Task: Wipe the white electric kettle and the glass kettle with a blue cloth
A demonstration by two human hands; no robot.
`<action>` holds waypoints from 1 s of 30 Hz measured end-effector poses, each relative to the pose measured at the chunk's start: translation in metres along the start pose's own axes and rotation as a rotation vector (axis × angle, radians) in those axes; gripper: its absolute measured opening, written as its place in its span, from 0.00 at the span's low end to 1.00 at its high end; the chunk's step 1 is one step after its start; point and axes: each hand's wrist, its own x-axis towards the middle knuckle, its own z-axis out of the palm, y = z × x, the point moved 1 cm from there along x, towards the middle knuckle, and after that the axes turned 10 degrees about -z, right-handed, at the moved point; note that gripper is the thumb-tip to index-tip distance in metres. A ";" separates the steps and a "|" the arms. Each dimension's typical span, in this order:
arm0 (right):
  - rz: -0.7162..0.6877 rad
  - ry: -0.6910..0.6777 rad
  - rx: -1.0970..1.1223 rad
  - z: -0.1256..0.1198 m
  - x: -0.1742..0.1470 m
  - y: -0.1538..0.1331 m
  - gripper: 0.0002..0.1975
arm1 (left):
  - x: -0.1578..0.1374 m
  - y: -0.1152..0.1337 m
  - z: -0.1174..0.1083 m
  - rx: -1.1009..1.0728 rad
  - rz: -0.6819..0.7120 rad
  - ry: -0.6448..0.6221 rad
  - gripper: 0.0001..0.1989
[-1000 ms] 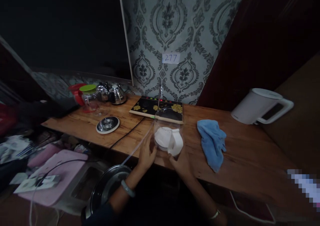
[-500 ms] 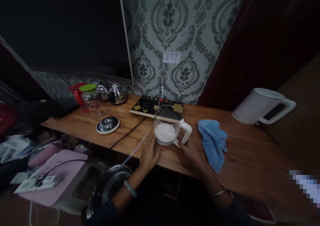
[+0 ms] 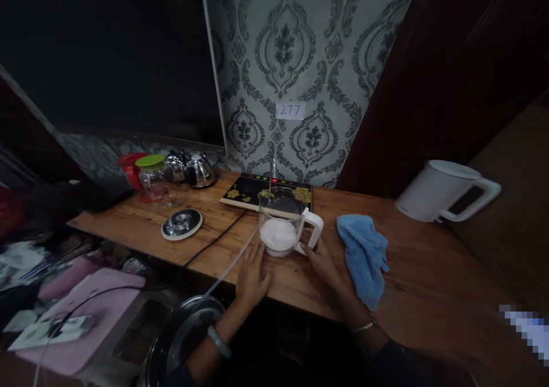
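At lower centre of the frame, the left hand (image 3: 253,270) lies flat and open on the wooden counter (image 3: 429,267), just left of the glass jug (image 3: 281,227). The right hand (image 3: 328,264), fingers loosely spread, touches its white handle beside the blue cloth (image 3: 362,250).

Clear glass jug (image 3: 281,227) w/ white plastic handle, glossy wood table (image 3: 420,261), soft blue cloth (image 3: 362,250), shiny metal kettles (image 3: 189,168).
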 end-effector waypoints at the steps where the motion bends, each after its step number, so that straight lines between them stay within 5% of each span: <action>1: -0.006 -0.001 0.005 0.001 0.001 0.000 0.20 | 0.000 0.000 0.000 0.003 0.002 0.005 0.34; 21: -0.002 0.058 -0.135 0.003 -0.008 0.023 0.20 | -0.003 0.002 -0.005 -0.181 -0.075 0.031 0.27; 26: 0.034 0.092 -0.156 0.006 -0.010 0.022 0.19 | 0.020 0.004 -0.033 -0.363 -0.150 0.072 0.18; 30: 0.052 0.113 -0.155 0.009 -0.011 0.019 0.19 | 0.068 0.001 -0.065 -0.386 -0.159 0.115 0.17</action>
